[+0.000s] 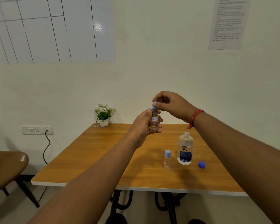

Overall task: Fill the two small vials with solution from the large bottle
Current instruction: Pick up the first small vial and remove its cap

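My left hand (143, 125) grips a small clear vial (154, 118) upright in the air above the table. The vial carries a small label and a light blue cap (154, 105). My right hand (170, 104) pinches that cap from above. A second small vial (167, 160) with a light blue cap stands on the table. Just right of it stands the large clear bottle (185, 148), uncapped, with a dark blue label. Its dark blue cap (201, 164) lies on the table to the bottle's right.
The wooden table (90, 160) stands against a white wall. A small white pot of flowers (103, 114) sits at its far left corner. A brown chair (8, 167) is at the left, and a cable hangs from a wall socket (36, 130).
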A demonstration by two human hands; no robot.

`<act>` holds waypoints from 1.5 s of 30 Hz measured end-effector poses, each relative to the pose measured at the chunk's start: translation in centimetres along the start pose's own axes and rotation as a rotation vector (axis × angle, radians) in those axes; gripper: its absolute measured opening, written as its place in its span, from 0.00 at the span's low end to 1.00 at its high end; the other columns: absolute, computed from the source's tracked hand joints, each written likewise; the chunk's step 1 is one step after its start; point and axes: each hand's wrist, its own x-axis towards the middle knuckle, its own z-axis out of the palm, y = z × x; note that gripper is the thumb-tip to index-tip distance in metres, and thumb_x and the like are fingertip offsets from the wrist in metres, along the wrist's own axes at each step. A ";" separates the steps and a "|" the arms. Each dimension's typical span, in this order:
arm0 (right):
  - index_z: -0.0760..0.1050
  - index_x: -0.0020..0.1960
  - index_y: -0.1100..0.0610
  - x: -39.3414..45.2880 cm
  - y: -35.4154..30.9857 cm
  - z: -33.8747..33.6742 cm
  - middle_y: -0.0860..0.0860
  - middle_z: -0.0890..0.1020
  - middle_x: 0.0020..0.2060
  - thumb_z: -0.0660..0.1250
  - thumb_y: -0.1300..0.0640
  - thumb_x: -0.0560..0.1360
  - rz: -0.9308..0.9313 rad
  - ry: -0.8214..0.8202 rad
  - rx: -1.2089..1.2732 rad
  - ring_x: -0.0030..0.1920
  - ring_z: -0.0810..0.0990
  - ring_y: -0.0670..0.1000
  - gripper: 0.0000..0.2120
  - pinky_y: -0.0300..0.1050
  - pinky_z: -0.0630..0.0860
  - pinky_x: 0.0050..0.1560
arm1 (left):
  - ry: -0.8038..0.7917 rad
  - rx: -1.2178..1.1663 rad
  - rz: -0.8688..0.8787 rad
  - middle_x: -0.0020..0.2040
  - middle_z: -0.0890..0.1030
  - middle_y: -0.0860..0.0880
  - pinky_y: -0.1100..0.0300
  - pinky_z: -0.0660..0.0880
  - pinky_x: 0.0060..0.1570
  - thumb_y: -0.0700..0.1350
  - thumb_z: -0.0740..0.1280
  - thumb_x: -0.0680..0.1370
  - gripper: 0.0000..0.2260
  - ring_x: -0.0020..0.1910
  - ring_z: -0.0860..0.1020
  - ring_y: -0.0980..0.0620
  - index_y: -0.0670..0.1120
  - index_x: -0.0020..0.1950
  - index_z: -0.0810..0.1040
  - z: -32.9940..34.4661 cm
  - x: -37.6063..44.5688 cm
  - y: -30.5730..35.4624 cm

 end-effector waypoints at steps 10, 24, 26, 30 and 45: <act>0.78 0.55 0.55 0.0 0.0 0.3 0.48 0.82 0.46 0.68 0.57 0.76 -0.015 0.055 0.009 0.48 0.81 0.46 0.08 0.40 0.77 0.49 | -0.007 -0.006 0.002 0.47 0.80 0.44 0.56 0.80 0.41 0.53 0.50 0.86 0.19 0.40 0.80 0.50 0.45 0.61 0.76 -0.2 -0.1 -0.4; 0.78 0.53 0.53 -5.2 5.0 2.9 0.49 0.82 0.46 0.70 0.56 0.76 0.091 0.144 0.114 0.46 0.80 0.47 0.06 0.39 0.78 0.47 | 0.078 0.079 -0.102 0.58 0.82 0.45 0.46 0.79 0.59 0.53 0.57 0.84 0.14 0.55 0.84 0.48 0.48 0.60 0.78 -3.0 -1.1 -6.0; 0.78 0.52 0.52 -7.1 6.6 4.0 0.49 0.83 0.46 0.70 0.57 0.75 0.143 0.126 0.136 0.48 0.81 0.48 0.06 0.41 0.79 0.49 | 0.097 0.125 -0.114 0.58 0.82 0.46 0.48 0.79 0.60 0.52 0.59 0.84 0.11 0.58 0.82 0.49 0.50 0.58 0.79 -3.8 -1.5 -7.5; 0.79 0.52 0.50 -11.7 10.6 5.9 0.47 0.83 0.47 0.72 0.56 0.74 0.281 0.098 0.122 0.49 0.81 0.47 0.07 0.42 0.79 0.50 | 0.132 0.178 -0.160 0.61 0.82 0.49 0.52 0.77 0.63 0.51 0.61 0.83 0.11 0.61 0.79 0.51 0.51 0.62 0.78 -5.2 -2.0 -10.4; 0.76 0.53 0.48 -20.6 19.1 3.2 0.42 0.80 0.46 0.72 0.53 0.73 0.565 0.047 -0.235 0.48 0.79 0.43 0.10 0.41 0.77 0.49 | 0.109 0.190 -0.334 0.62 0.81 0.48 0.63 0.78 0.50 0.44 0.58 0.85 0.12 0.62 0.78 0.52 0.48 0.65 0.76 -6.0 -3.4 -15.3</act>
